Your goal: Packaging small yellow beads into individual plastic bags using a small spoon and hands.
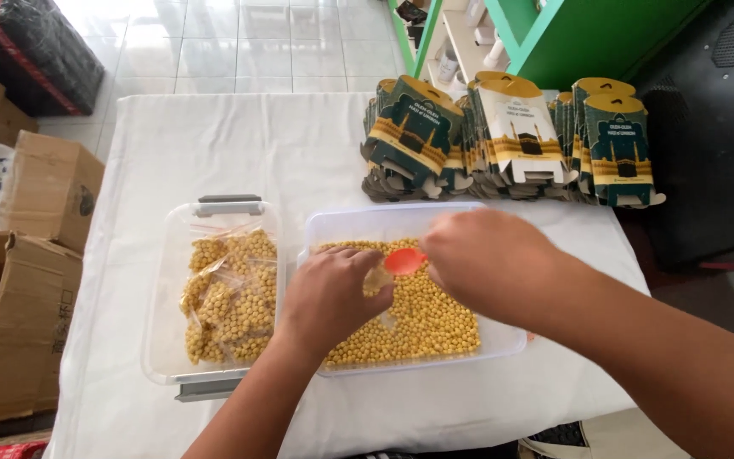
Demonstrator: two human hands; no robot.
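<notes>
Watching from my remote seat, I log this:

Right hand: my right hand [490, 259] is closed on the handle of a small orange scoop [404, 260], its bowl pointing left over the near-right tub.

Left hand: my left hand [330, 297] is curled, fingers pinching what looks like a small clear bag [377, 279] just beside the scoop; the plastic is hard to make out, so I hedge on that.

Chickpeas: loose yellow chickpeas [431, 323], small, round and matte, lie in an even layer filling most of the tub.

Tub: a clear rectangular plastic tub [358, 223] sits near the middle of the table, under both hands.

Filled bags: left of it, a second clear container [176, 255] with grey handles holds several clear packets of chickpeas [231, 297] piled loosely.

Table: a white cloth [299, 144] covers the table.

Cartons: at the far right, flat printed cartons [511, 140] in green, gold and white stand stacked in rows.

Floor left: brown cardboard boxes [48, 191] stand beside the table.
</notes>
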